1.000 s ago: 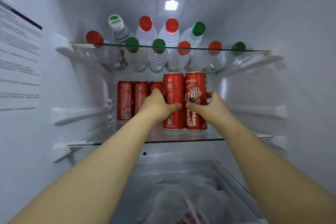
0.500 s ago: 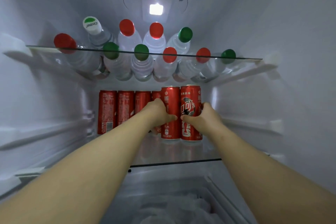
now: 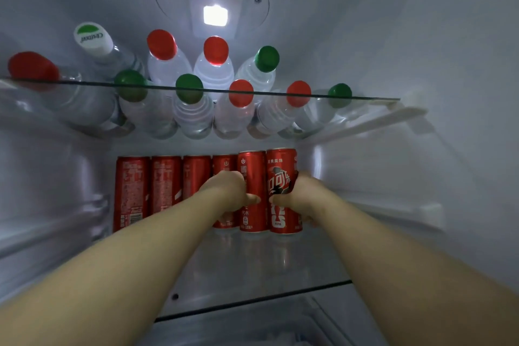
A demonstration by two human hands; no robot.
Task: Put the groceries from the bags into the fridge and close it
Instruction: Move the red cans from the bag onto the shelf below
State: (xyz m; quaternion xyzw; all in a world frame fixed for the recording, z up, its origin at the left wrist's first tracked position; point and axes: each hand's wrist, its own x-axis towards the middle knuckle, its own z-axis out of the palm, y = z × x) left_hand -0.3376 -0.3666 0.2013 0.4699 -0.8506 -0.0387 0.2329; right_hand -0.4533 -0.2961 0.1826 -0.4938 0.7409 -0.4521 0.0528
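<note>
Centre of frame, on the glass shelf — left hand grips one red can, right hand its neighbouring can.

left hand: bare | right hand: bare | forearms: bare, unsleeved

Counts: 6 red cans on the lower shelf (one mostly hidden). 10 water bottles on the upper shelf: 5 red caps, 4 green caps, 1 white cap. 2 glass shelves. 1 lamp.
</note>
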